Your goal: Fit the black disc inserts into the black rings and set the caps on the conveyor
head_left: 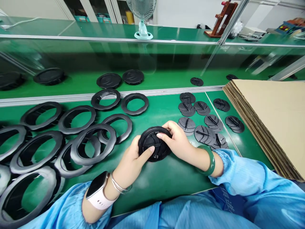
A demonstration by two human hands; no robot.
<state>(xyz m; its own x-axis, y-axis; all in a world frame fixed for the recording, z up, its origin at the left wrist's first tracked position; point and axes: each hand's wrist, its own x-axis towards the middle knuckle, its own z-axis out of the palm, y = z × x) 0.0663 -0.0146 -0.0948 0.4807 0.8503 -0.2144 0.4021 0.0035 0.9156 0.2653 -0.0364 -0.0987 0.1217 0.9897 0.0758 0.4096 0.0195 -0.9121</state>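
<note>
Both my hands hold one round black plastic part (pixel 156 143), a disc set within a ring, just above the green tabletop. My left hand (pixel 135 156) grips its lower left rim, thumb pressed on the disc's face. On the upper right, my right hand (pixel 177 138) holds the rim with its thumb on the disc. Fingers under the part are hidden. To the left stand several black rings (pixel 94 144), some stacked or overlapping. On the right lie several small piles of thin black discs (pixel 205 134), each with a raised bar across it.
A stack of cardboard sheets (pixel 274 124) fills the right side. Behind a metal rail (pixel 164 92), several round black parts (pixel 109 80) rest on a green surface under a clear panel. Farther back, a fan (pixel 143 30) and a brown stand (pixel 221 20) sit on a shelf.
</note>
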